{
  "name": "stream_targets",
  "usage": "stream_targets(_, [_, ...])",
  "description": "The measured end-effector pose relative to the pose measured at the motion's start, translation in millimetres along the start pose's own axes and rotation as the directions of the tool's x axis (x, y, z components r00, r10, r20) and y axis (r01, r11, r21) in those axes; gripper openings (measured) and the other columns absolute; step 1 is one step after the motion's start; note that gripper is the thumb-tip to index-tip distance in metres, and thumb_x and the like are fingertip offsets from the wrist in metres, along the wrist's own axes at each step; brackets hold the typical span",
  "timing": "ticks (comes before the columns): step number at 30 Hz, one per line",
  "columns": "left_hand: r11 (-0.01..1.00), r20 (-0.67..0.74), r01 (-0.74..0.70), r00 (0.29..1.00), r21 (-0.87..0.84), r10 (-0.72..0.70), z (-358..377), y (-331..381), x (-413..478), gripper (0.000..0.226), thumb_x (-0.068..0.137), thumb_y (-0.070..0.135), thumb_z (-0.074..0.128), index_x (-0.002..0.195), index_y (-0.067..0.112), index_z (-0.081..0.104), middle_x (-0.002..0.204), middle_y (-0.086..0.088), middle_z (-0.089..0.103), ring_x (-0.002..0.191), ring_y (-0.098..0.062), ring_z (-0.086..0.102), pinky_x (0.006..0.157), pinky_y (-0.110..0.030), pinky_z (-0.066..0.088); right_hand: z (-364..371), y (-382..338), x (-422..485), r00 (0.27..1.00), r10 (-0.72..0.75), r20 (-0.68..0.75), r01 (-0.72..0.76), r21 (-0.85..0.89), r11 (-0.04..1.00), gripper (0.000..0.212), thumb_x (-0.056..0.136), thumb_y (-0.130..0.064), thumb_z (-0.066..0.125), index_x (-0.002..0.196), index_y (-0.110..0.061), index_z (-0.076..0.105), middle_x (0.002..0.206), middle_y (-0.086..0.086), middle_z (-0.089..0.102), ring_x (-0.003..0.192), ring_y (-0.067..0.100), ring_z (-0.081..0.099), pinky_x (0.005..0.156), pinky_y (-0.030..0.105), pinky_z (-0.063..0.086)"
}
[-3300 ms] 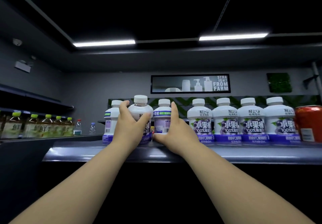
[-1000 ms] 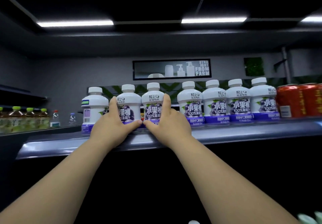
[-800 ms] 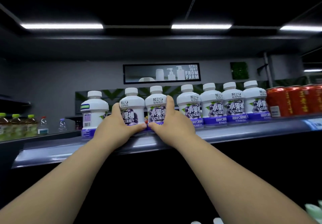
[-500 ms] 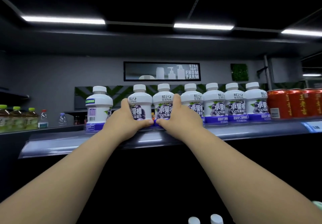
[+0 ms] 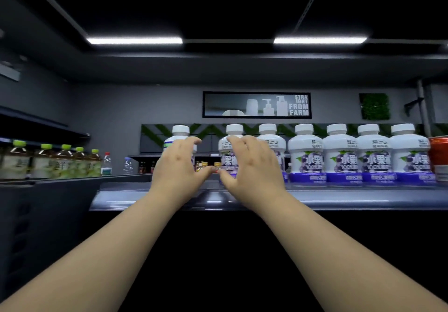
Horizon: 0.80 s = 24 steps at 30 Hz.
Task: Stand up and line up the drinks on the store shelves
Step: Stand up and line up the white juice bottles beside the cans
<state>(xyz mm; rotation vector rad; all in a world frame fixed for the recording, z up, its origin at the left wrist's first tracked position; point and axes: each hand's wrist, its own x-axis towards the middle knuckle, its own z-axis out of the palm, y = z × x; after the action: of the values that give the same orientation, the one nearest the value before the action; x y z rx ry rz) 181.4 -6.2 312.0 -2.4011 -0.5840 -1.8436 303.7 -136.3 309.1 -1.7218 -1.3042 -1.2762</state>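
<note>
Several white bottles with purple grape labels stand upright in a row [image 5: 341, 159] along the grey shelf [image 5: 363, 197]. The leftmost bottle [image 5: 180, 133] stands apart, with a gap to its right, and shows no purple front label. My left hand [image 5: 178, 168] hovers in front of it, fingers spread, holding nothing. My right hand [image 5: 252, 166] is raised with curled, parted fingers in front of the second bottle [image 5: 228, 159] and third bottle [image 5: 268, 134], and grips neither.
A red can [image 5: 438, 159] stands at the row's right end. Green-capped tea bottles [image 5: 53, 163] line a lower shelf at the left, with small water bottles [image 5: 106, 163] beside them. A dark wall with a sign lies behind.
Both hands have let go of the two bottles they were gripping and pulled back, fingers now spread. My left hand has shifted left, in front of the lone end bottle.
</note>
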Motion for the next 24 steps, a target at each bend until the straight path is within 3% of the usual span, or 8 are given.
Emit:
stream_targets(3, [0.99,-0.026,0.123,0.992,0.063,-0.122,-7.7,-24.8,-0.5,0.085,0.069,0.047,0.085,0.138,0.019,0.042,0.13,-0.01,0.048,0.117,-0.032,0.049,0.098,-0.044,0.042,17.5,-15.1,0.7,0.999,0.027,-0.027,-0.026,0.02,0.999,0.073,0.074,-0.05,0.066,0.138,-0.019,0.051,0.139,0.013,0.05,0.131,0.037,0.043,0.106,0.051,0.038])
stream_targets(6, [0.952,0.103,0.297,0.947,0.074,-0.304,-7.9,-38.4,0.3,0.101,0.065,0.06,0.082,0.14,0.019,0.028,0.132,-0.011,0.051,0.118,-0.033,0.053,0.094,-0.043,0.045,33.4,-17.0,-6.2,0.999,0.052,0.015,-0.052,-0.026,0.998,0.075,0.078,-0.053,0.06,0.145,-0.025,0.043,0.155,0.013,0.032,0.145,0.036,0.021,0.115,0.05,0.013])
stream_targets(10, [0.92,0.183,0.34,0.909,0.194,-0.374,-4.9,-39.2,11.3,0.099,0.065,0.07,0.076,0.13,0.015,0.026,0.122,-0.011,0.061,0.11,-0.033,0.06,0.08,-0.041,0.048,36.8,-13.9,-8.1,0.988,0.15,-0.024,-0.151,-0.02,0.988,0.076,0.084,-0.055,0.059,0.15,-0.029,0.034,0.16,0.011,0.023,0.148,0.031,0.014,0.115,0.044,0.004])
stream_targets(12, [0.925,0.231,0.344,0.898,0.159,-0.374,-4.7,-37.8,18.2,0.096,0.066,0.064,0.078,0.13,0.015,0.026,0.116,-0.007,0.061,0.106,-0.032,0.061,0.081,-0.039,0.048,35.2,-11.9,-7.2,0.973,0.23,-0.019,-0.23,-0.011,0.973,0.078,0.086,-0.059,0.058,0.152,-0.031,0.027,0.16,0.009,0.02,0.147,0.028,0.011,0.115,0.045,0.004])
stream_targets(14, [0.928,0.327,0.372,0.88,-0.029,-0.343,-2.8,-37.2,23.3,0.098,0.06,0.058,0.08,0.132,0.02,0.027,0.114,-0.001,0.06,0.102,-0.027,0.061,0.088,-0.043,0.052,34.8,-10.7,-7.8,0.961,0.27,-0.059,-0.271,-0.009,0.963,0.08,0.085,-0.061,0.06,0.151,-0.03,0.028,0.157,0.009,0.026,0.145,0.028,0.017,0.114,0.047,0.009])
stream_targets(17, [0.885,0.432,0.392,0.864,-0.253,-0.259,3.5,-32.6,26.1,0.098,0.048,0.06,0.078,0.129,0.029,0.033,0.113,0.003,0.062,0.099,-0.018,0.063,0.087,-0.047,0.055,41.4,-13.0,-9.1,0.952,0.292,-0.089,-0.295,-0.022,0.955,0.082,0.08,-0.06,0.065,0.148,-0.029,0.031,0.144,0.012,0.039,0.133,0.033,0.033,0.106,0.05,0.019])
stream_targets(20, [0.895,0.445,0.373,0.863,-0.245,-0.238,9.4,-27.0,25.0,0.105,0.041,0.075,0.08,0.124,0.026,0.039,0.116,0.007,0.061,0.105,-0.016,0.061,0.094,-0.042,0.051,45.5,-13.0,-10.8,0.928,0.329,-0.175,-0.337,-0.017,0.941,0.085,0.074,-0.058,0.07,0.144,-0.023,0.038,0.127,0.01,0.049,0.115,0.033,0.045,0.094,0.047,0.027])
stream_targets(24, [0.902,0.423,0.394,0.858,-0.175,-0.293,12.9,-30.1,27.1,0.09,0.047,0.074,0.081,0.114,0.024,0.047,0.107,0.007,0.062,0.096,-0.017,0.062,0.086,-0.042,0.054,43.1,-10.0,-10.4,0.909,0.393,-0.136,-0.397,-0.005,0.918,0.091,0.078,-0.064,0.065,0.15,-0.025,0.027,0.13,0.002,0.046,0.12,0.026,0.041,0.095,0.042,0.022])
